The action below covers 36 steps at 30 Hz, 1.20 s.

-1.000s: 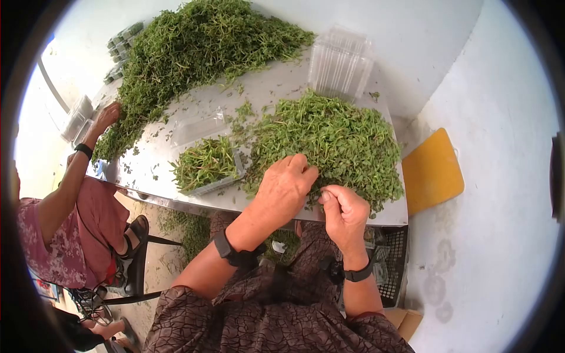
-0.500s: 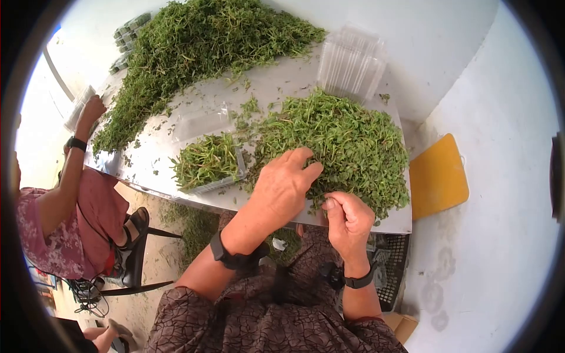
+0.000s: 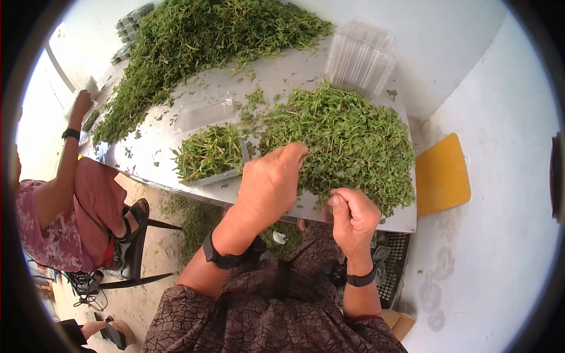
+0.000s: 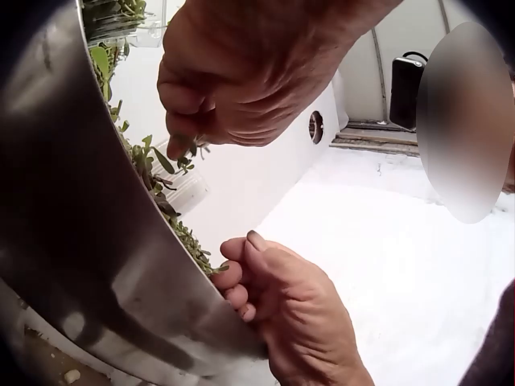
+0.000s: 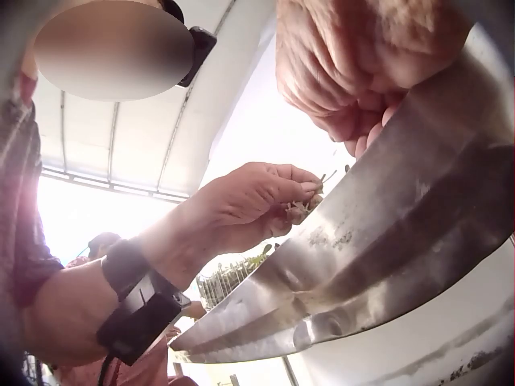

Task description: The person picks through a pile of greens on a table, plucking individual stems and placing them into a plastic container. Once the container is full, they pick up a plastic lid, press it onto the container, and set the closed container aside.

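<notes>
Well left of the working fingers, a second person (image 3: 100,200) in rose-coloured clothing sits at the steel table (image 3: 282,70), one arm stretched out past the near end of a big heap of greens (image 3: 194,47), which spreads away beyond the fingers. Just left of the left fingers lies a box (image 3: 218,176) filled with stems, its clear lid (image 3: 203,116) folded back behind it. Next comes the left hand (image 3: 265,181), fingers bent in; the head view hides their tips, but the right wrist view shows thumb and fingers pinching a small sprig (image 5: 322,182) (it also shows plainly the boxy black device (image 5: 143,322) strapped to that wrist). Ahead of and between both hands' fingertips is the pile (image 3: 353,144) of loose greens, its near edge beside them. The right hand (image 3: 356,220) has its fingers curled and its thumb tip against the index finger; whether a stem is caught there, I cannot tell. Beyond the right fingers stands a stack of containers (image 3: 362,57); to their right leans a yellow panel (image 3: 444,176), and below them sits a black crate (image 3: 391,265). The containers are thin, ribbed, see-through plastic; the crate is latticed, the panel flat with rounded corners. The greens are small oval leaves on slender stems, matted and springy-looking, while the table's metal rim, filling much of both wrist views, is smooth, scuffed and reflective.
</notes>
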### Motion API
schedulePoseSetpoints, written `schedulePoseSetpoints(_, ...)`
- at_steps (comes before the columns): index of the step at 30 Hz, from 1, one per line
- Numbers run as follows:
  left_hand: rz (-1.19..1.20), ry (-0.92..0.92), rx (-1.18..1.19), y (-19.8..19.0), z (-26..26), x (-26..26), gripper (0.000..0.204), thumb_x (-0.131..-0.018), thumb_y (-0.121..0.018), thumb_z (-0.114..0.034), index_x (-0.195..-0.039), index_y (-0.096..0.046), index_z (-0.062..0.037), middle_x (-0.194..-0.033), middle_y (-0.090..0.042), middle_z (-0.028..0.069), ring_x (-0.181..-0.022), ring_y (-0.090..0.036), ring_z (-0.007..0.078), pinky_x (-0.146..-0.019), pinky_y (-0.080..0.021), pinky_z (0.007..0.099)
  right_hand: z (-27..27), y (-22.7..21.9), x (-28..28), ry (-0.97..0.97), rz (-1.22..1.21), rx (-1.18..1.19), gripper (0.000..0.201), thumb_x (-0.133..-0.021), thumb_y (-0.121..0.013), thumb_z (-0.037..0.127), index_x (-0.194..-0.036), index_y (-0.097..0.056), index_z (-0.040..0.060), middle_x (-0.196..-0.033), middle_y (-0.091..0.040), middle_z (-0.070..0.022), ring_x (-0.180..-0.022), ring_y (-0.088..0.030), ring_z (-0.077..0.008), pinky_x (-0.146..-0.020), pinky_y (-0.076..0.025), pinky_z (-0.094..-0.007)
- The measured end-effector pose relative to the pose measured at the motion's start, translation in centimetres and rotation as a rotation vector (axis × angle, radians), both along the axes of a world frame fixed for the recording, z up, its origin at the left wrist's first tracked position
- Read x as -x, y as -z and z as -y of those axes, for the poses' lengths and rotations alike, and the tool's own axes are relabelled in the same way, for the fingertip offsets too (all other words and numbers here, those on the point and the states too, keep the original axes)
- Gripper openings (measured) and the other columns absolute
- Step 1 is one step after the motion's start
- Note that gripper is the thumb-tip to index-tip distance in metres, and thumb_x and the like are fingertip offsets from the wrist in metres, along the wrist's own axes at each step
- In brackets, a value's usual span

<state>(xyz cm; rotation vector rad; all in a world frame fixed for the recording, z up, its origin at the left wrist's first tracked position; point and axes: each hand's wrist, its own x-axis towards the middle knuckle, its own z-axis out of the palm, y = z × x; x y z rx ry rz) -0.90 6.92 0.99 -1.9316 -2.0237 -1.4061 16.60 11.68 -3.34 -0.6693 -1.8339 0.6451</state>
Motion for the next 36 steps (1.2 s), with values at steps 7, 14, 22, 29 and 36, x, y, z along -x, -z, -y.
schedulePoseSetpoints(7,-0.193,0.066,0.035,0.2,0.1,-1.1,0.027,-0.080,-0.061,0.002,-0.106,-0.064,-0.0029,-0.076,-0.061,0.0136,-0.067,-0.063,0.0350,-0.059,-0.051,0.0420,0.0,0.2,0.0,0.010,0.000,0.003,0.005,-0.086,-0.066,0.002,-0.090,-0.067,-0.0010,-0.071,-0.064,-0.0112,-0.059,-0.061,-0.0219,-0.054,-0.046,-0.0302)
schedulePoseSetpoints(14,-0.274,0.178,-0.078,2.1,-1.4,-2.5,0.019,-0.073,-0.065,-0.001,-0.091,-0.063,-0.0030,-0.074,-0.055,0.0108,-0.070,-0.061,0.0315,-0.059,-0.049,0.0406,0.2,0.2,-0.2,0.001,-0.021,0.055,0.005,-0.088,-0.065,0.001,-0.092,-0.067,-0.0017,-0.075,-0.066,-0.0111,-0.062,-0.062,-0.0195,-0.056,-0.047,-0.0298)
schedulePoseSetpoints(22,0.049,0.098,-0.158,-1.7,2.0,0.1,0.017,-0.078,-0.066,0.009,-0.091,-0.062,-0.0021,-0.086,-0.061,0.0124,-0.072,-0.065,0.0302,-0.061,-0.052,0.0367,0.2,0.0,-0.3,-0.001,-0.005,0.083,0.007,-0.089,-0.066,0.004,-0.093,-0.068,-0.0016,-0.076,-0.067,-0.0103,-0.062,-0.061,-0.0175,-0.057,-0.047,-0.0278)
schedulePoseSetpoints(29,-0.004,0.042,-0.047,-1.2,6.2,1.6,0.022,-0.077,-0.067,0.011,-0.092,-0.064,-0.0046,-0.087,-0.062,0.0105,-0.073,-0.064,0.0271,-0.061,-0.050,0.0336,0.1,0.0,-0.2,-0.003,0.019,0.027,0.007,-0.089,-0.065,0.003,-0.092,-0.068,-0.0015,-0.075,-0.068,-0.0098,-0.063,-0.062,-0.0159,-0.058,-0.047,-0.0269)
schedulePoseSetpoints(36,-0.116,-0.228,-0.207,-3.6,8.1,5.6,0.019,-0.079,-0.066,0.009,-0.093,-0.065,-0.0039,-0.087,-0.064,0.0096,-0.070,-0.065,0.0228,-0.061,-0.050,0.0317,0.3,0.4,-0.3,0.011,0.007,0.122,0.010,-0.093,-0.062,0.004,-0.096,-0.068,-0.0028,-0.077,-0.068,-0.0086,-0.064,-0.062,-0.0123,-0.058,-0.048,-0.0250)
